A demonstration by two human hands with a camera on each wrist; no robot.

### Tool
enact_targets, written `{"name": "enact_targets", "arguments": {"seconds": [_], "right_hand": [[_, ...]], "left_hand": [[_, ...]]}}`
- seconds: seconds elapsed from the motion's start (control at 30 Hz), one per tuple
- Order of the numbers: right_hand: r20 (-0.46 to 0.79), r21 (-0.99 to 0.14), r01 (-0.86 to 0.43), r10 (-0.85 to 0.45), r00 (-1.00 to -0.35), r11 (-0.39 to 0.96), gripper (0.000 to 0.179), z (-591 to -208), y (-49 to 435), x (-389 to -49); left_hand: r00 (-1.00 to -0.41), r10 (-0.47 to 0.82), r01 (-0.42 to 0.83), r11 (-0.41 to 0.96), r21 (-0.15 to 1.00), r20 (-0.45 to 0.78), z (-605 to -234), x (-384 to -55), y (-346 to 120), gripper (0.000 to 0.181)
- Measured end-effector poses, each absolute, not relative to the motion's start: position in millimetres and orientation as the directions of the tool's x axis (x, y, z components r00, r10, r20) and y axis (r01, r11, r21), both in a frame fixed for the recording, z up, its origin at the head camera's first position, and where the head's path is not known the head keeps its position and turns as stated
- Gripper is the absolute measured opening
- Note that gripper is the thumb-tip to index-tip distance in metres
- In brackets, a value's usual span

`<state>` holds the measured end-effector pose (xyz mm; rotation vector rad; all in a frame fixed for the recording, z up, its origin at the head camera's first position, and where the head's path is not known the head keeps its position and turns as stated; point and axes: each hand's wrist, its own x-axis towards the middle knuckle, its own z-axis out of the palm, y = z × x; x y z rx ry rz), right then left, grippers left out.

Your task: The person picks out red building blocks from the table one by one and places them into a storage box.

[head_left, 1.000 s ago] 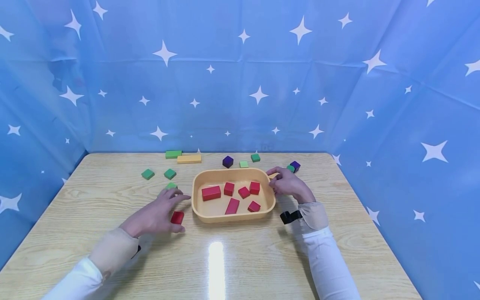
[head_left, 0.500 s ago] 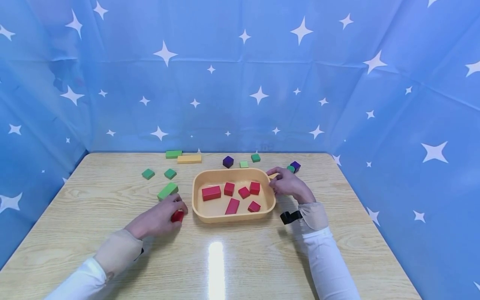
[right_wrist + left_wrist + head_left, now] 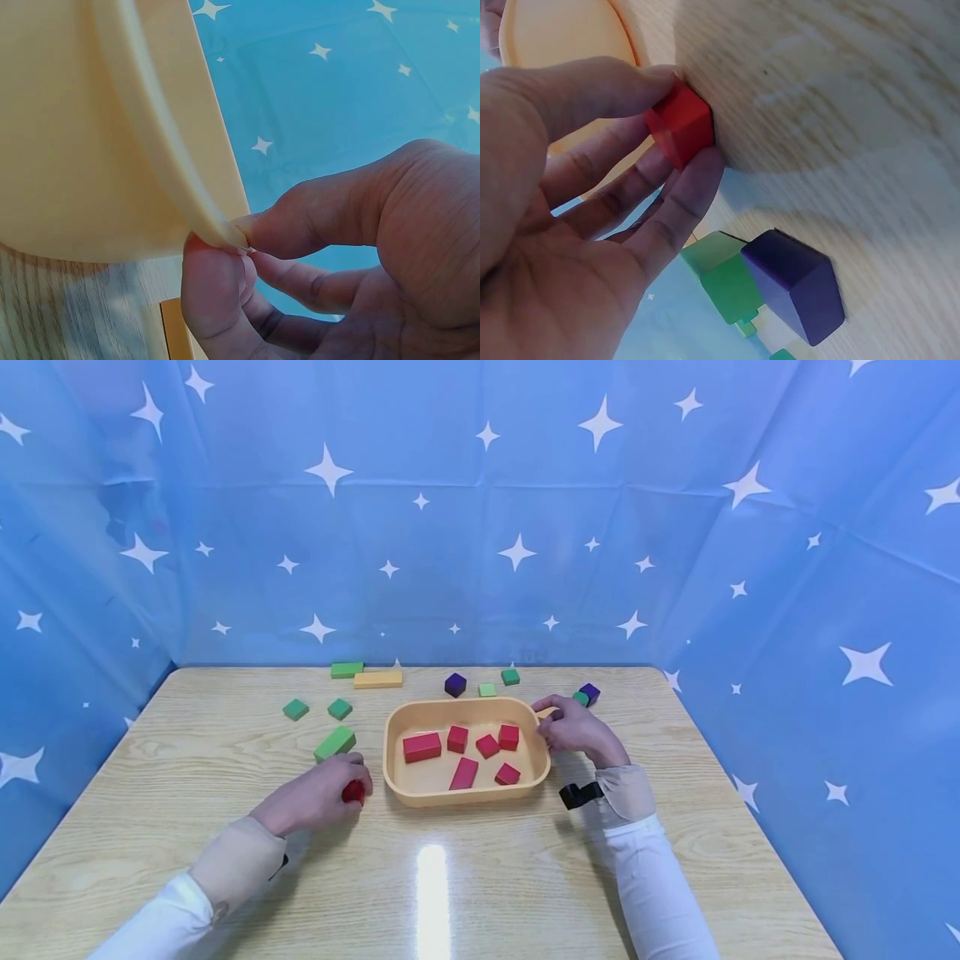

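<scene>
My left hand (image 3: 318, 795) is at the left of a pale orange tray (image 3: 450, 798), pinching a red block (image 3: 684, 126) between thumb and fingertips, low over the table. Near those fingers, in the left wrist view, are a dark purple block (image 3: 795, 285) and a light green block (image 3: 724, 274); the head view has the purple one hidden behind the hand. At the tray's right end, my right hand (image 3: 576, 731) pinches the rim (image 3: 154, 105) between thumb and index finger. Inside the tray lie several red blocks (image 3: 422, 747) of different shapes.
Behind the tray are a purple cube (image 3: 455, 685), a pale green block (image 3: 487, 690) and a yellow block (image 3: 378, 680). Green blocks (image 3: 296, 709) lie at the left. Past my right hand sit another purple block (image 3: 590, 694) and a green piece (image 3: 581, 698). A starry blue curtain (image 3: 480, 568) stands behind.
My left hand's spread fingers have come together around the red block and drawn back slightly, uncovering the light green block. My right hand and the tray stay in place.
</scene>
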<state>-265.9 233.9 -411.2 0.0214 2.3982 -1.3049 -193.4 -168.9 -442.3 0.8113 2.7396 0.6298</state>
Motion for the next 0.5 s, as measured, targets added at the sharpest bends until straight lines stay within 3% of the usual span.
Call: {"name": "enact_targets", "arguments": {"seconds": [0.17, 0.5], "right_hand": [[-0.363, -0.8, 0.212, -0.171, -0.916, 0.562, 0.046, -410.4, 232.7, -265.1], [-0.369, -0.798, 0.216, -0.173, -0.913, 0.563, 0.047, -409.0, 234.1, -265.1]], "left_hand": [[-0.833, 0.546, 0.448, 0.762, 0.468, -0.091, -438.4, -193.9, -172.6, 0.016], [-0.816, 0.577, 0.517, 0.72, 0.462, 0.015, -417.8, -201.7, -181.1, 0.015]]}}
